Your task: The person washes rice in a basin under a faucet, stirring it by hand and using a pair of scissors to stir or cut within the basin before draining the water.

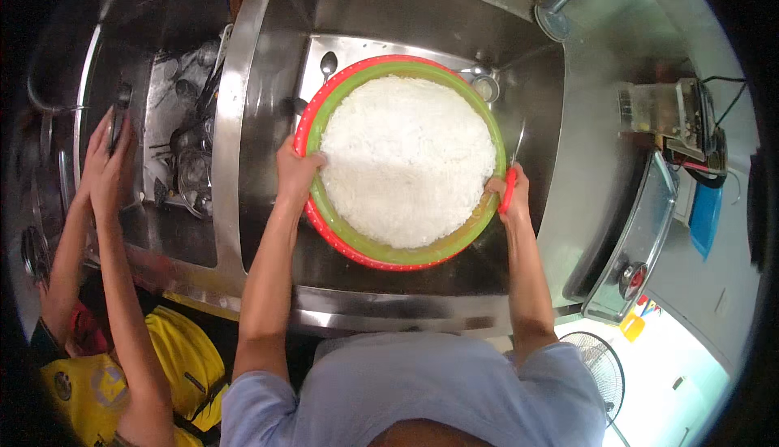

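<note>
My left hand [297, 170] grips the left rim of a large round basin [500, 143], green inside with a red, white-dotted edge behind the green. White grains that look like rice [408, 161] fill it. At the basin's right rim, my right hand [511, 188] holds on with the thumb over the edge, and a red-handled tool [509, 191] with a thin metal end is in the same hand. The basin is over a stainless steel sink [529, 106]. A dark spoon [328, 62] lies in the sink behind the basin, and a small metal cup [485, 88] is near the drain side.
In the left sink basin lie wet utensils and a wire strainer [195, 182]. A co-worker's hands [109, 155] hold an object there. A steel divider [230, 130] separates the sinks. To the right are a transparent lid [639, 234], a blue plastic item [706, 219] and a fan [593, 377].
</note>
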Demonstrator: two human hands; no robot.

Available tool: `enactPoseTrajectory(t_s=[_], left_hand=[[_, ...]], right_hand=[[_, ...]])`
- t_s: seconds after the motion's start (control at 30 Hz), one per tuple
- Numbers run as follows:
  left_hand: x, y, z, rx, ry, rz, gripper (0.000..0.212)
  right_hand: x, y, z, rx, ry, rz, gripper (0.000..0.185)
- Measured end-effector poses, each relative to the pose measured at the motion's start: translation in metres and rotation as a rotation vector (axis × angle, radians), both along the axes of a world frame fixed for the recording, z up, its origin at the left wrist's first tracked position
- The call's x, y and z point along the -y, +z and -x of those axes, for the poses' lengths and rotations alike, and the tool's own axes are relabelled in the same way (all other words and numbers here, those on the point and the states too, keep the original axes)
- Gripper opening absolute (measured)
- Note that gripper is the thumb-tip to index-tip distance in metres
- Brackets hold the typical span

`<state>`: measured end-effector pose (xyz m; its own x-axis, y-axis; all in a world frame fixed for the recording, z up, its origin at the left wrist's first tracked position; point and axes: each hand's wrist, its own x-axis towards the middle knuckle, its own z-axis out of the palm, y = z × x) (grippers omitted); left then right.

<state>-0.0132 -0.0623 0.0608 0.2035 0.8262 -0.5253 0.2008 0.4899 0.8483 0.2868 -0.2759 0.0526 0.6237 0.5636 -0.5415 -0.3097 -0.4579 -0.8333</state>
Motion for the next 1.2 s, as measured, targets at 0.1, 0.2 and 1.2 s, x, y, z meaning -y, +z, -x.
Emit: enactPoseTrajectory(t_s=[0.1,0.2,1.2], left_hand=[[0.004,0.018,0.005,-0.026,-0.023,-0.106,0.039],[0.009,0.042,0.007,0.084,0.041,-0.295,0.041],[-0.016,-0.023,-0.007,0.024,0.030,-0.004,0.038]], right_hand=[[0.006,0.024,0.004,0.134,-0.015,-0.065,0.040],[-0.003,0.066,0.027,0.285,-0.091,-0.312,0.050],[-0.022,-0.008,-0.002,0.112,-0.029,0.082,0.036]])
